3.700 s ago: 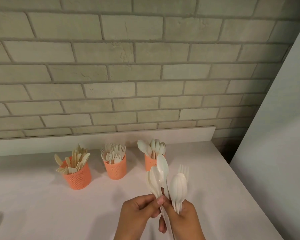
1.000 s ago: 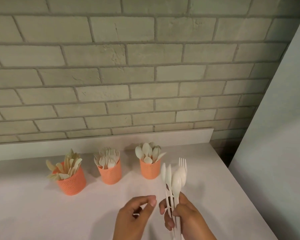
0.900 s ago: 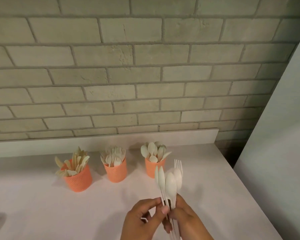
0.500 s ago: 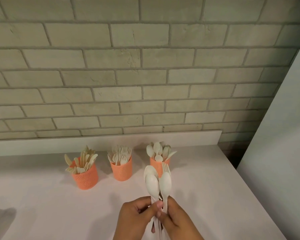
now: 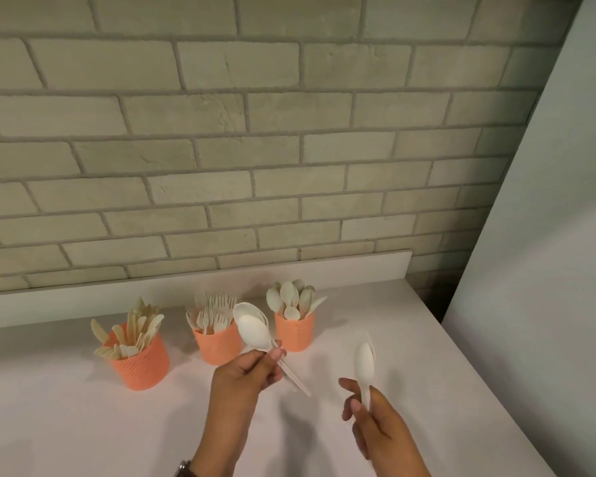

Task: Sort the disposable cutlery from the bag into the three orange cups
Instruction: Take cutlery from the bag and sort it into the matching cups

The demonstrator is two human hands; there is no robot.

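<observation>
Along back of white tabletop (image 5: 66,425), three orange cups in row: left cup (image 5: 140,364) holds knives (image 5: 141,325), middle cup (image 5: 217,347) forks (image 5: 214,309), right cup (image 5: 295,335) spoons (image 5: 289,297), handles down. Nearer camera, left hand (image 5: 245,376) fingers (image 5: 276,356) pinch spoon stack (image 5: 253,330) by necks, bowls up, before middle cup. Right hand (image 5: 375,428) fingers curled round handle of single spoon (image 5: 363,361) — second piece nested behind it, kind unclear

cups (image 5: 217,349) L-R: knives (image 5: 141,330), forks (image 5: 214,313), spoons (image 5: 289,299)
</observation>
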